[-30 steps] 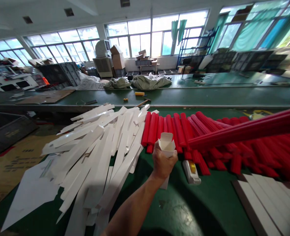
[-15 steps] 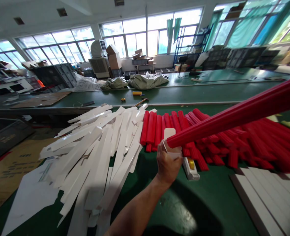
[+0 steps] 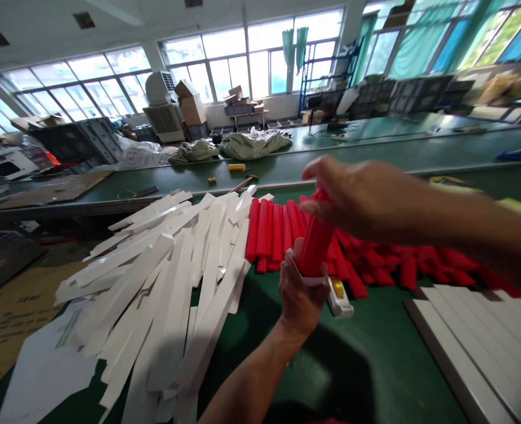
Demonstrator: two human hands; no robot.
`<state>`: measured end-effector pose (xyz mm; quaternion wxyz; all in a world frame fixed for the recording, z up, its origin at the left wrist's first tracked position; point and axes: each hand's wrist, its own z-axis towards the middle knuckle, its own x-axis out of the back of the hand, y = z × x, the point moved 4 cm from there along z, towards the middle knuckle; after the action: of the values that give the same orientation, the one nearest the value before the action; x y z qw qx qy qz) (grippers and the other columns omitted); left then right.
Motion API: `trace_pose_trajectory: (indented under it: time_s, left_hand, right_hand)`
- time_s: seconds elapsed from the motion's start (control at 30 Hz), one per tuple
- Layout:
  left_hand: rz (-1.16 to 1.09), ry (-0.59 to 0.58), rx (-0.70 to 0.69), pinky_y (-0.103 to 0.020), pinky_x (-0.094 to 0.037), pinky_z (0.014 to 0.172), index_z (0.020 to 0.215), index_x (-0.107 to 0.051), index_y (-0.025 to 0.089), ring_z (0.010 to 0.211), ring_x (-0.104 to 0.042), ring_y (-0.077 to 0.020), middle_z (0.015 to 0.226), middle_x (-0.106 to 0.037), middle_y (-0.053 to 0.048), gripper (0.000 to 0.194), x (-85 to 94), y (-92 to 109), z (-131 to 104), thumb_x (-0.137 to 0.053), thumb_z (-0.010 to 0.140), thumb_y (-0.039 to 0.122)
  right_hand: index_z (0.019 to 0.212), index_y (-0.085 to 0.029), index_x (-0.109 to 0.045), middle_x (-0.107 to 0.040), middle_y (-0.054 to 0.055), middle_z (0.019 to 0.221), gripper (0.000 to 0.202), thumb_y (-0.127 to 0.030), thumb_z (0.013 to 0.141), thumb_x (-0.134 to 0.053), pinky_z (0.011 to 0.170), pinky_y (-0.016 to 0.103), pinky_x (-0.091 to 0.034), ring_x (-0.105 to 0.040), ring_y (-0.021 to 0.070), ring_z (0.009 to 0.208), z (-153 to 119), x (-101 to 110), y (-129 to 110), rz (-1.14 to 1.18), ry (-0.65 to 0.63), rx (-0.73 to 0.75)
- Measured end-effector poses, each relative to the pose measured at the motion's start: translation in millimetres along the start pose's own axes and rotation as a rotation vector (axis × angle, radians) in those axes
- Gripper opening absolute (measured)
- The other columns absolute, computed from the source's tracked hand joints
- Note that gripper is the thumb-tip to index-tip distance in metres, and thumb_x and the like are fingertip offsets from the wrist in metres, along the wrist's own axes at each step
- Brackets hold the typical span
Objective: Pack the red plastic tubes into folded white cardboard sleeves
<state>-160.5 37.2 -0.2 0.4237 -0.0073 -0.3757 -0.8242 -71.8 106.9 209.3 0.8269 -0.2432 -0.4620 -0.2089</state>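
Note:
My left hand (image 3: 302, 297) is wrapped round a white box (image 3: 312, 280), whose open end faces up. A red ribbed piece (image 3: 316, 244) stands tilted with its lower end inside that box. My right hand (image 3: 344, 191) is closed on the top of the red piece, thumb and fingers around it, slightly blurred. Behind my hands lies a row of red ribbed pieces (image 3: 264, 227). A white tape dispenser with yellow tape (image 3: 340, 297) rests on the green table just right of my left hand.
Long white flat cartons (image 3: 185, 282) are heaped on the left. Grey-white boxes (image 3: 485, 335) lie side by side at the lower right. A hammer (image 3: 245, 182) and a yellow item (image 3: 236, 167) sit on the far table (image 3: 163, 176). A brown carton (image 3: 17, 312) is at far left.
My right hand has come into view, gripping the red piece. That piece has swung from a long slant toward the right to steeper, and its lower end now sits in the white box.

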Motion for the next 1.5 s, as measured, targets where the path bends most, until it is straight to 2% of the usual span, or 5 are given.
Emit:
trace_pose_trajectory:
  time_s: [0.13,0.47,1.03,1.23,1.5]
  left_hand:
    - [-0.025,0.008,-0.022,-0.051,-0.055,0.092,0.148,-0.021,0.01,0.12,-0.059,-0.0358,0.132,-0.055,-0.026,0.087,7.1,-13.5,5.4,-0.065,0.083,0.046]
    - [-0.062,0.136,-0.028,-0.047,-0.054,0.092,0.144,-0.028,0.011,0.117,-0.06,-0.0321,0.125,-0.057,-0.024,0.08,-2.9,-24.0,-1.7,-0.065,0.084,0.047]
    - [-0.445,0.032,0.088,-0.04,-0.05,0.091,0.123,-0.048,0.021,0.107,-0.058,-0.021,0.117,-0.056,-0.011,0.028,12.0,-23.1,12.7,-0.044,0.097,0.031]
    - [-0.232,-0.131,-0.218,-0.043,-0.051,0.094,0.119,-0.057,0.015,0.115,-0.056,-0.0245,0.121,-0.057,-0.016,0.043,28.7,-16.6,31.9,-0.032,0.1,0.044]
    - [0.001,-0.387,-0.327,-0.033,-0.055,0.081,0.134,-0.049,0.014,0.093,-0.062,-0.0197,0.104,-0.064,-0.012,0.043,46.6,-14.4,57.7,-0.045,0.098,0.038]
  right_hand:
    - [0.141,-0.008,-0.039,-0.061,0.022,0.119,0.066,-0.05,0.091,-0.05,0.083,0.049,-0.052,-0.062,0.0347,0.106,-28.9,-57.8,-7.7,0.067,-0.161,-0.027]
    - [0.111,-0.022,-0.065,-0.065,0.007,0.122,0.043,-0.055,0.087,-0.052,0.098,0.036,-0.049,-0.058,0.0246,0.118,-103.9,-179.9,22.6,1.257,0.307,-0.786]
    - [0.065,-0.019,-0.074,-0.072,0.006,0.086,0.016,-0.023,0.067,-0.058,0.076,0.033,-0.049,-0.064,0.0212,0.082,-80.7,-178.2,9.8,1.611,0.681,-0.651]
    - [0.097,-0.019,-0.075,-0.071,0.009,0.11,0.034,-0.034,0.08,-0.051,0.097,0.04,-0.045,-0.062,0.0268,0.108,-99.2,-186.3,9.9,1.545,0.761,-0.533]
    - [0.15,-0.02,-0.028,-0.042,0.013,0.148,0.08,-0.029,0.078,-0.064,0.109,0.046,-0.039,-0.048,0.0292,0.13,-118.8,-199.7,-7.2,0.821,0.355,-0.424]
